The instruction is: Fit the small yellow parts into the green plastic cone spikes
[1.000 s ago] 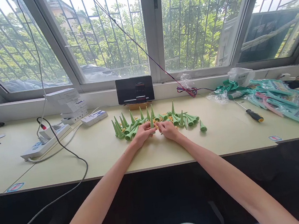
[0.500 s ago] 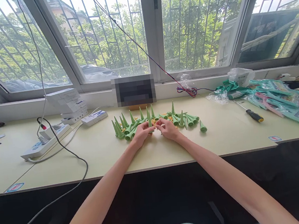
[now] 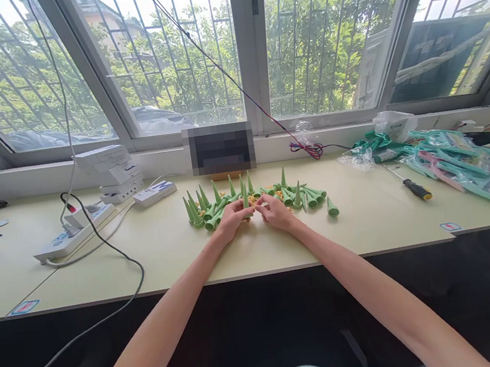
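My left hand [image 3: 232,220] is closed around a green cone [image 3: 245,198], whose point sticks up above the fingers. My right hand [image 3: 274,212] is closed in a pinch, its fingertips almost meeting those of the left; whatever is in the pinch is too small to make out. Several more green cones [image 3: 195,217] surround both hands, some upright on their wide ends and some lying on their sides. Small yellow pieces [image 3: 279,194] are scattered among them. One cone [image 3: 332,207] lies apart at the right, its open end toward me.
On the left are a power strip [image 3: 75,233] with cables and stacked white boxes [image 3: 112,174]. A blurred dark screen [image 3: 222,149] stands behind the cones. To the right lie a screwdriver [image 3: 417,189], plastic-wrapped teal packages [image 3: 481,176] and bundled wires [image 3: 310,149].
Both of my hands hold nearly the same place and pose. At the far left edge, what looks like another person's fingertips by a dark flat object have gone from view.
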Tool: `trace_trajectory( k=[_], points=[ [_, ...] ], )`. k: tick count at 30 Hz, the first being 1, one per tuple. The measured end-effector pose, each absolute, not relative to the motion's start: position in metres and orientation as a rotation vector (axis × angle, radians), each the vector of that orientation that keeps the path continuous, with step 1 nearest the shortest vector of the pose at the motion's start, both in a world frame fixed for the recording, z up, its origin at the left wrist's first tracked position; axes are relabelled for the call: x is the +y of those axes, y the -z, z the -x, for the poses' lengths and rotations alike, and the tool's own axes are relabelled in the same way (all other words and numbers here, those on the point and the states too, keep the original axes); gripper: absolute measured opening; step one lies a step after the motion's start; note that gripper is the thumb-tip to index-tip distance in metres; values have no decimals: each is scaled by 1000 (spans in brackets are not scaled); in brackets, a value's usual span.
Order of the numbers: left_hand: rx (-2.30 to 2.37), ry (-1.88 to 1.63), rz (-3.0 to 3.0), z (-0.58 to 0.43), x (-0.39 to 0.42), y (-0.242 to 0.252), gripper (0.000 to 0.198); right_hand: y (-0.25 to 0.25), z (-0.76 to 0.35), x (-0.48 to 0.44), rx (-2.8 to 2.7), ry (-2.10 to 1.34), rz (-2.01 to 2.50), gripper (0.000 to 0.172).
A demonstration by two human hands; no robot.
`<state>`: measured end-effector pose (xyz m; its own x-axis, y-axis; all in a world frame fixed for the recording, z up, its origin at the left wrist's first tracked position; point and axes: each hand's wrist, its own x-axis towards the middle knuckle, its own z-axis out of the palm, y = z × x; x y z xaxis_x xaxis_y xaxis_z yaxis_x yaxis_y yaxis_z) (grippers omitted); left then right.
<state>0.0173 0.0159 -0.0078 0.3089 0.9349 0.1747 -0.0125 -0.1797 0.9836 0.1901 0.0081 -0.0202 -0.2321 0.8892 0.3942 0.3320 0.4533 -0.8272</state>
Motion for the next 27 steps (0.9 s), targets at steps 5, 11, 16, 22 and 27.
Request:
trace_trajectory(
  k=[5, 11, 16, 22, 27],
  points=[
    [890, -1090, -1469, -17, 17, 9, 31, 24, -190, 14, -1793, -708, 1022, 19],
    [875, -1075, -1434, -17, 17, 10, 32, 24, -189, 15, -1821, -650, 989, 23],
    [866, -1062, -1434, -17, 17, 11, 31, 21, -190, 12, -1860, -613, 984, 32],
    [848, -1058, -1439, -17, 17, 11, 29, 21, -190, 13, -1862, -599, 964, 39],
    [868, -1070, -1431, -18, 16, 9, 30, 24, -189, 16, -1823, -610, 980, 33]
  ],
)
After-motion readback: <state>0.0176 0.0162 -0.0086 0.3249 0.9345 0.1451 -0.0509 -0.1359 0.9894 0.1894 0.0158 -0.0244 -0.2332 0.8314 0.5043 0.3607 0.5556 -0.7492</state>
